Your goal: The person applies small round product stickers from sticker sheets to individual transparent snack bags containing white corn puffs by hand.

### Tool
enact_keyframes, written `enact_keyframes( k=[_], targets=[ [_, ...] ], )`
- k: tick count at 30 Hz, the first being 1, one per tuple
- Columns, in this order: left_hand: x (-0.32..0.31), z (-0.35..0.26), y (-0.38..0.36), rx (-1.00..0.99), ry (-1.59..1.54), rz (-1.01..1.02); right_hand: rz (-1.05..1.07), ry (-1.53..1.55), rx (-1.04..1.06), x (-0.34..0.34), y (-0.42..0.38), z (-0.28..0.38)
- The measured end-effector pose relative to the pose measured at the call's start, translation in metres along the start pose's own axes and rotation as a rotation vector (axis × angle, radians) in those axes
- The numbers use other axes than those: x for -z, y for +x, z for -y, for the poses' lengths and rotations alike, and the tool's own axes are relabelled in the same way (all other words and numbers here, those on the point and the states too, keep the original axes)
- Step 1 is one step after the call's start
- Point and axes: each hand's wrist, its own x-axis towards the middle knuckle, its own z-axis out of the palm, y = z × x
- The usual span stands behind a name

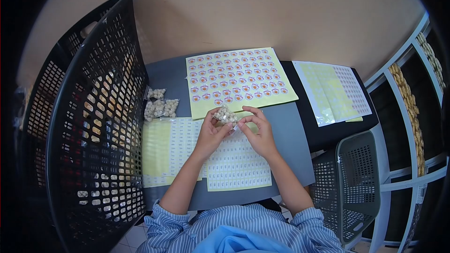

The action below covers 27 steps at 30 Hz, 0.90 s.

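Note:
My left hand is closed around a small clear bag of pale, round pieces, held above the sticker sheets. Beside it, my right hand has thumb and a fingertip pinched on a small white label at the bag's lower right, with the index finger stretched out. Under the hands lies a sheet of small white labels. Just beyond them is a large yellow sheet with rows of round red-and-orange stickers. Several similar filled bags rest on the grey table at the left.
A tall dark plastic crate stands at the left with many bags inside. More label sheets lie beside it. Another sticker sheet sits on a black surface at right. A green basket and a metal rack stand farther right.

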Motion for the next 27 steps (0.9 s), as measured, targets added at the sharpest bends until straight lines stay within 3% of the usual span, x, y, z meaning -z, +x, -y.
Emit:
enact_keyframes(
  k=[27],
  targets=[
    [-0.0012, 0.0053, -0.0002, 0.013, -0.055, -0.007, -0.073, -0.005, -0.032, -0.0041, -0.0018, -0.0015]
  ],
)
